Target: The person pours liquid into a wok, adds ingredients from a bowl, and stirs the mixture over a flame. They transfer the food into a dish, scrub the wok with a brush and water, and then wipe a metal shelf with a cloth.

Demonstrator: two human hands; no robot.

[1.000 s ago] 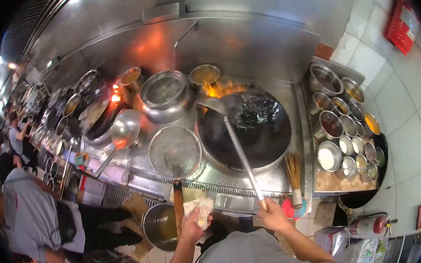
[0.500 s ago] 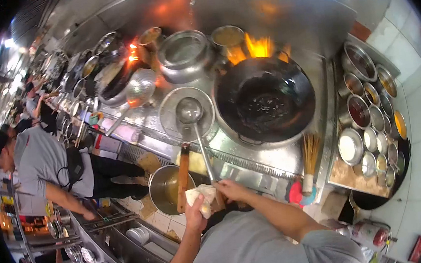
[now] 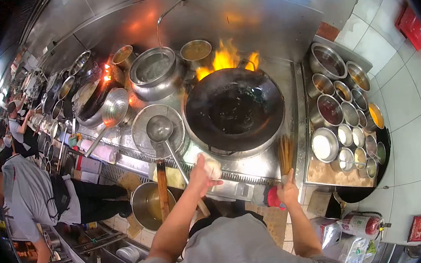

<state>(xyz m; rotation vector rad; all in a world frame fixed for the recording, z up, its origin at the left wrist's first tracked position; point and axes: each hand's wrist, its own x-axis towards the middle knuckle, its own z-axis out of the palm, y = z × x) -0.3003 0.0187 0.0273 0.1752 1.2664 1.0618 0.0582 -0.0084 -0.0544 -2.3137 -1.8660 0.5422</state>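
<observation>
My left hand (image 3: 200, 179) is closed round a folded white cloth (image 3: 213, 168), just in front of the wok's near edge. The black wok (image 3: 236, 110) sits on the burner with a little dark, shiny liquid at its bottom. At the right of the wok, my right hand (image 3: 288, 191) is wrapped round the lower end of a bamboo wok brush (image 3: 286, 154), whose bristles point away from me. A steel ladle (image 3: 160, 129) lies with its bowl in a round mesh strainer (image 3: 142, 141), its handle slanting toward me, apart from both hands.
Flames (image 3: 226, 59) rise behind the wok. A large steel pot (image 3: 156, 88) and a perforated skimmer (image 3: 115, 108) stand left. Several seasoning bowls (image 3: 325, 145) fill the right side. Another person (image 3: 35, 192) stands at left. A fire extinguisher (image 3: 361, 224) is low at right.
My right hand has let go of the ladle handle and moved right to the bamboo brush. My left hand has carried the cloth forward, nearer the wok. The view has shifted.
</observation>
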